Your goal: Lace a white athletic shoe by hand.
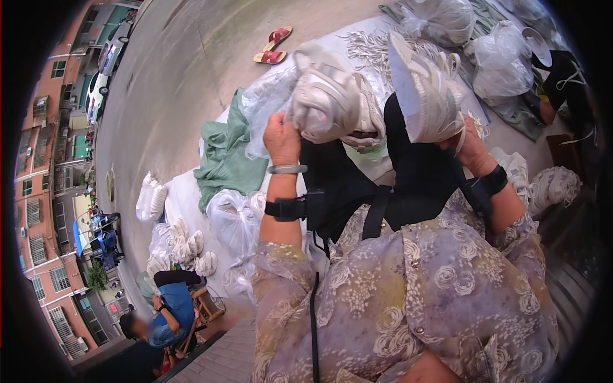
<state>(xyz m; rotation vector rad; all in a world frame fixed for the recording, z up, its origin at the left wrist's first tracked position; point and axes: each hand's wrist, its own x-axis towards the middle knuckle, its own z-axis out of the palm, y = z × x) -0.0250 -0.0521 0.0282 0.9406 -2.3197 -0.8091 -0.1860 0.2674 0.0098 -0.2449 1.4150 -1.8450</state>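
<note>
My left hand (283,139) is closed on the heel side of a white sneaker (324,102), raised over my lap and slightly blurred. Another pale sneaker (366,118) shows just right of it, partly hidden. With my right hand (471,152) I grip a second white sneaker (434,102) by its near end. That one is tipped up, with its pale sole turned left and loose lace ends by my fingers. Black cloth (408,172) covers my legs beneath both shoes.
A pile of white laces (370,51) lies on the sheet ahead. Clear plastic bags (504,64) stand at far right. Green cloth (227,150) and more white shoes (182,242) lie left. Red sandals (274,48) rest beyond. A person in blue (175,313) sits at lower left.
</note>
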